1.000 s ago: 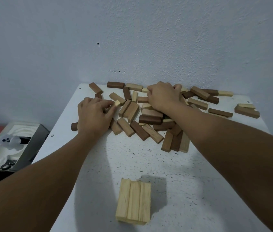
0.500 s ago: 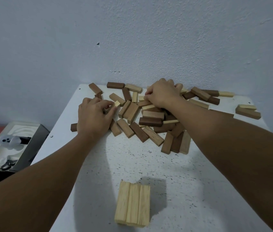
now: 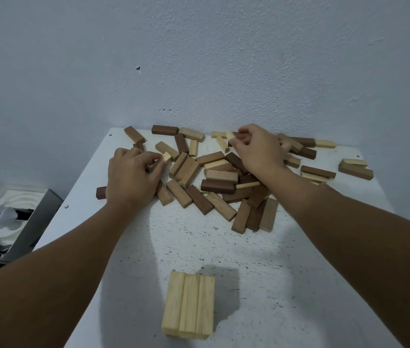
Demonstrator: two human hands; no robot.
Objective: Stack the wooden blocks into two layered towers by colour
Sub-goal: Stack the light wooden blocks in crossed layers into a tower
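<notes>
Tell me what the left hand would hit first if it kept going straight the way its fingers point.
The left hand points up and right, already pinching a pale block. Just beyond that lies a tan block, probably the first thing met; depth is hard to judge from one view.

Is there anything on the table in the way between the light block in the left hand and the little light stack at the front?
Nothing visible blocks it. The left hand pinches a light block at the pile's left edge. Between there and the light stack lies only bare white table; the nearest loose blocks lie off to the right.
</notes>
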